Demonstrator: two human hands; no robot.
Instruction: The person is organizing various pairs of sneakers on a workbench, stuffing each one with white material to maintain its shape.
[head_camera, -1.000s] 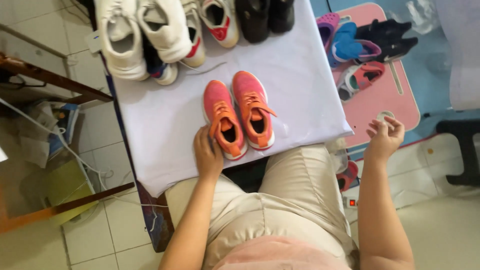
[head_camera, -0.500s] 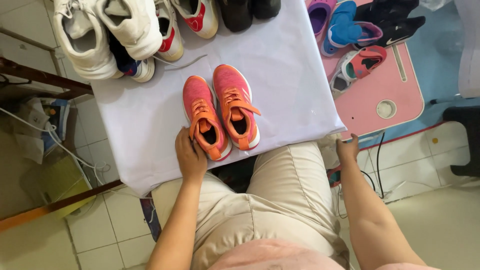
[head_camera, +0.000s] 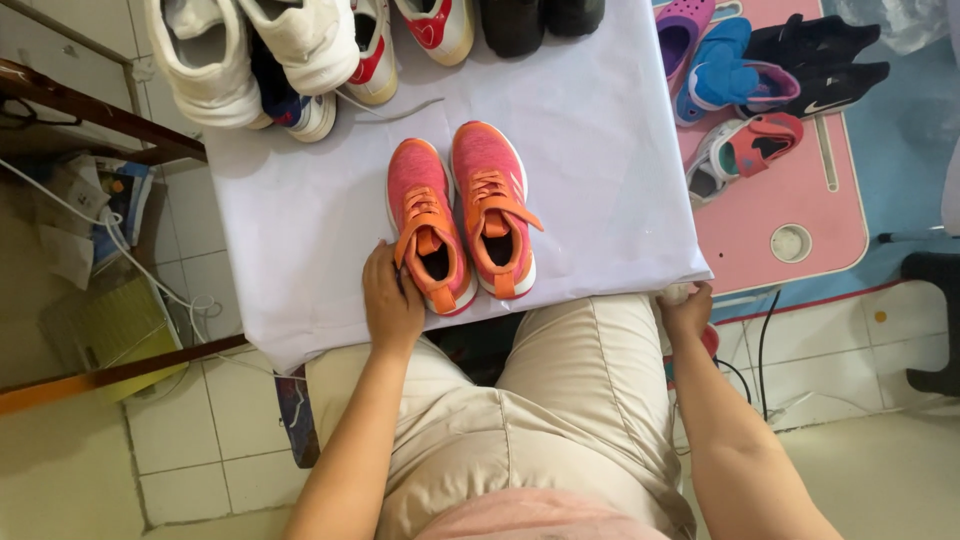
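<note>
Pink and orange sneakers (head_camera: 462, 215) sitting side by side, toes pointing away, on the white-covered table (head_camera: 600, 150), near its front edge. Left hand (head_camera: 391, 300) lying flat and open, fingers pressing against the heel of the left sneaker (head_camera: 428, 225) without gripping it. Right hand (head_camera: 687, 308) curling at the table's near right corner, touching the cloth edge; hard to tell whether anything is being held. White sneakers (head_camera: 250, 55) crowding the far left corner; more shoes lying on the pink board (head_camera: 800, 205) to the right.
</note>
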